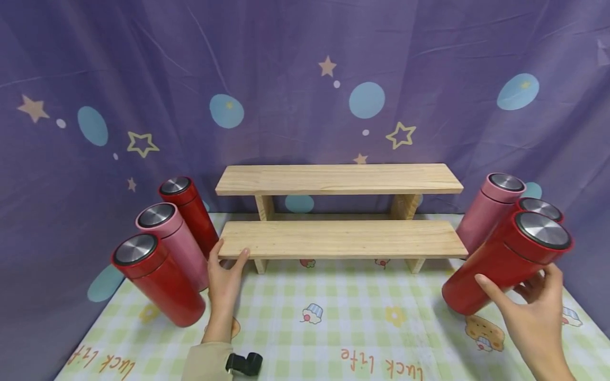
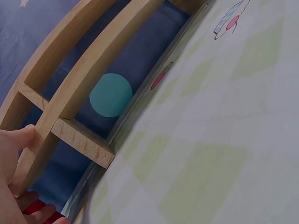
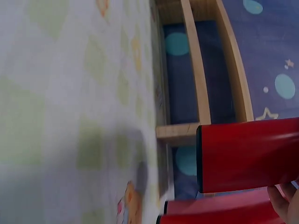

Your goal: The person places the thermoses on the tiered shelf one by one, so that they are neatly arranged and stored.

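Note:
A two-step wooden shelf [image 1: 343, 239] stands at the back of the cloth-covered table. My left hand [image 1: 225, 283] grips the front left corner of its lower board, thumb on the near edge. In the left wrist view that hand [image 2: 11, 172] is at the board's [image 2: 44, 133] end. My right hand [image 1: 536, 312] holds a red thermos bottle [image 1: 500, 264] with a silver lid, tilted and raised off the table. The right wrist view shows the bottle's dark base [image 3: 200, 158] off the cloth, with only fingertips [image 3: 279, 203] of the hand visible.
On the left stand a near red bottle [image 1: 164, 286], a pink bottle [image 1: 183, 248] and a far red bottle [image 1: 193, 214]. On the right, a pink bottle [image 1: 486, 211] and another red bottle [image 1: 540, 208] stand behind the held one. A purple curtain [image 1: 295, 63] hangs behind.

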`<state>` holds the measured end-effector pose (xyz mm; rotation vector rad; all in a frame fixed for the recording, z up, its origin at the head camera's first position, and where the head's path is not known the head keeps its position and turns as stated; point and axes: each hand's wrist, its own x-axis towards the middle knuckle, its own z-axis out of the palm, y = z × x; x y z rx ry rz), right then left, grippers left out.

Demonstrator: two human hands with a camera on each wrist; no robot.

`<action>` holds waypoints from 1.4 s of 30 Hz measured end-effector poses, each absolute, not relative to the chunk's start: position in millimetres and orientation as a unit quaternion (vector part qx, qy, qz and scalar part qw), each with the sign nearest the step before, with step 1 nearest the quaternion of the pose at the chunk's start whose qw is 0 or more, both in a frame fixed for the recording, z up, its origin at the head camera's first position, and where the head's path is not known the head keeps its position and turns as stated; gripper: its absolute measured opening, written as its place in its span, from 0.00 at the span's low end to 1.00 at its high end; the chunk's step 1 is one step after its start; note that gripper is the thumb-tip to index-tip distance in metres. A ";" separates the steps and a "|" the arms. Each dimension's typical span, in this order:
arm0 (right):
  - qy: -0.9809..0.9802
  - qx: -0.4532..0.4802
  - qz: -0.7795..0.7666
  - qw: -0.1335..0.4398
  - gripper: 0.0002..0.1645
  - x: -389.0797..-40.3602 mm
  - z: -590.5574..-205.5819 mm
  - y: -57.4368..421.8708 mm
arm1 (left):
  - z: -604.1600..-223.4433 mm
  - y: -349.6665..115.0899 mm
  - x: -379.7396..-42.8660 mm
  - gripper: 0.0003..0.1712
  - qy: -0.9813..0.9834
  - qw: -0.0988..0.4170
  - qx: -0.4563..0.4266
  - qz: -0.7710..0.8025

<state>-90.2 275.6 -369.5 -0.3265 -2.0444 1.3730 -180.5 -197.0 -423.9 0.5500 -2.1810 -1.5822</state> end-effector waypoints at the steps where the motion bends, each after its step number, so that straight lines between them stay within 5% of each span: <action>1: -0.776 -0.119 0.529 0.321 0.53 -91.0 -368.4 273.2 | -424.0 -196.9 -180.9 0.48 -0.777 0.195 0.197 -0.565; 42: -0.715 0.068 0.612 0.332 0.43 -140.1 -331.6 198.1 | -423.4 -196.8 -182.3 0.48 -0.764 0.193 0.198 -0.583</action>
